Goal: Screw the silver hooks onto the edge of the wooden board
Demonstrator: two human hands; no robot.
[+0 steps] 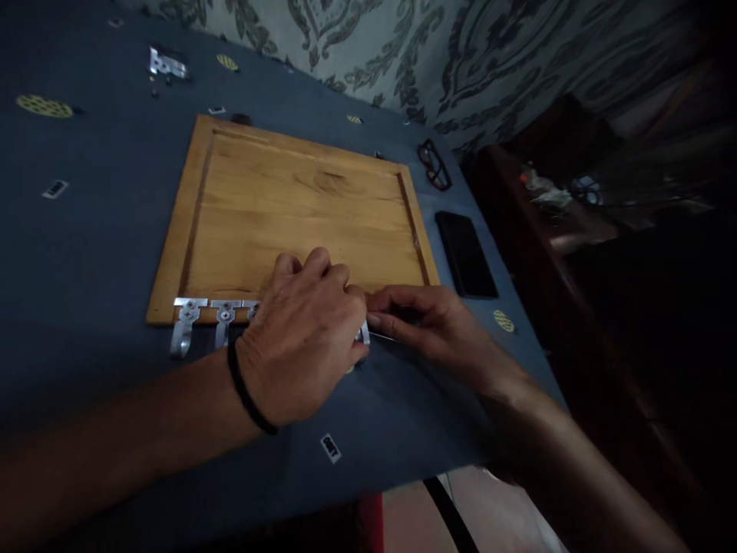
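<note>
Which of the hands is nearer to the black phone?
Right. The right hand is beside the near left corner of the black phone; the left hand is farther left, over the near edge of the wooden board.

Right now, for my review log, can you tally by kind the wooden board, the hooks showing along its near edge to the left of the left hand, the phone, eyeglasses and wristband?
Wooden board: 1
Metal hooks: 3, one partly covered by the left hand
Phone: 1
Eyeglasses: 1
Black wristband: 1
Total: 7
</note>
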